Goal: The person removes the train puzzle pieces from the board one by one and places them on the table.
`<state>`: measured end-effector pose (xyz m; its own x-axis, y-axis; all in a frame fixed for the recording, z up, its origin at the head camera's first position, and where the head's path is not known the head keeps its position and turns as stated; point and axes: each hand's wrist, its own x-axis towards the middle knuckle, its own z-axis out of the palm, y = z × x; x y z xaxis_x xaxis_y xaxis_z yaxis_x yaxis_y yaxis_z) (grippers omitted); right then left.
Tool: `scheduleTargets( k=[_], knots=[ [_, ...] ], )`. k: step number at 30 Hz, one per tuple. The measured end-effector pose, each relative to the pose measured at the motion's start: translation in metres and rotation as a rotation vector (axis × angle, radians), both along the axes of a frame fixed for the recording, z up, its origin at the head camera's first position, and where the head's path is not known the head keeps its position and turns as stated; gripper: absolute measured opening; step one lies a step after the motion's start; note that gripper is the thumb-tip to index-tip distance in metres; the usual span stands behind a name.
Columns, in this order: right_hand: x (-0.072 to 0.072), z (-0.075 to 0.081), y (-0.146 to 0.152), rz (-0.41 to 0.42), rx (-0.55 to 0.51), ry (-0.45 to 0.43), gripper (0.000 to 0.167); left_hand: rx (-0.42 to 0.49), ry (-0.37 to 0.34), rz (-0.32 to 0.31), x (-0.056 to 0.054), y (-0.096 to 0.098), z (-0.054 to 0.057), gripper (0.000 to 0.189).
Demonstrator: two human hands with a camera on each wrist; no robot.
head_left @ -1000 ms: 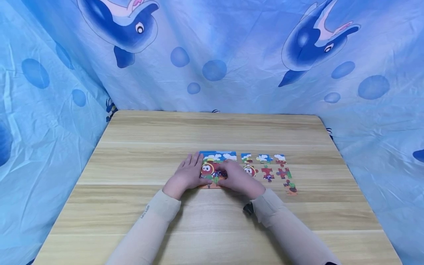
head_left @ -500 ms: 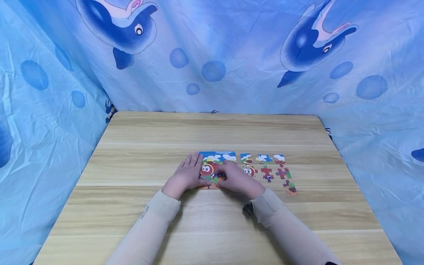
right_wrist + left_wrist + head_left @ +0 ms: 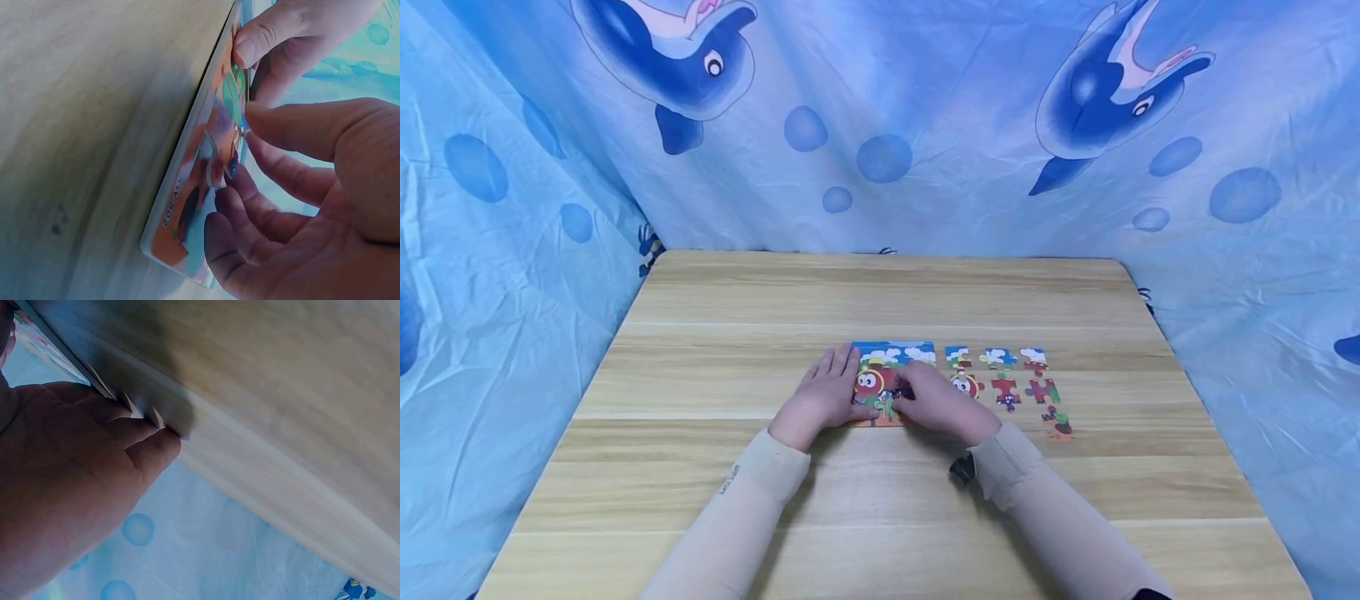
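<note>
A colourful jigsaw puzzle board (image 3: 891, 346) lies on the table, showing clouds and a red character with big eyes. My left hand (image 3: 823, 396) rests at its left edge, fingers straight along the side and thumb over the lower left corner. Over the board's right part, my right hand (image 3: 938, 403) pinches a small puzzle piece (image 3: 239, 132) between thumb and index finger, close over the picture. The hand covers much of the piece and the board's lower right in the head view. In the left wrist view, the left fingertips (image 3: 164, 447) meet the table beside the board.
Several loose puzzle pieces lie in rows right of the board, among them a cloud piece (image 3: 997, 358), an eye piece (image 3: 966, 386) and an orange-bottomed piece (image 3: 1058, 423). The wooden table (image 3: 775, 292) is backed by a blue dolphin-print curtain (image 3: 955, 100).
The right thumb and fingers have shifted slightly on the board, exposing more green and white at its lower middle. The left hand and the loose pieces have stayed in place.
</note>
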<state>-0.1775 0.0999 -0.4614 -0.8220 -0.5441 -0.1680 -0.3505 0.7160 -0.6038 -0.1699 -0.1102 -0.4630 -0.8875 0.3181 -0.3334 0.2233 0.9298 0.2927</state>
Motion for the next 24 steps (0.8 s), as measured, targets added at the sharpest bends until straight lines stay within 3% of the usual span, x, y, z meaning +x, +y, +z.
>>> scheduleTargets(
  k=[7, 20, 24],
  knots=[
    [0.000, 0.002, 0.005, -0.035, -0.044, -0.040, 0.013, -0.018, 0.010, -0.015, -0.001, 0.000, 0.001, 0.113],
    [-0.001, 0.004, 0.027, -0.050, -0.081, -0.076, 0.010, 0.035, 0.016, -0.007, -0.004, -0.003, -0.011, 0.119],
    [0.000, 0.011, 0.041, -0.082, -0.095, -0.099, 0.011, 0.038, 0.002, 0.003, -0.002, -0.001, -0.005, 0.114]
  ],
)
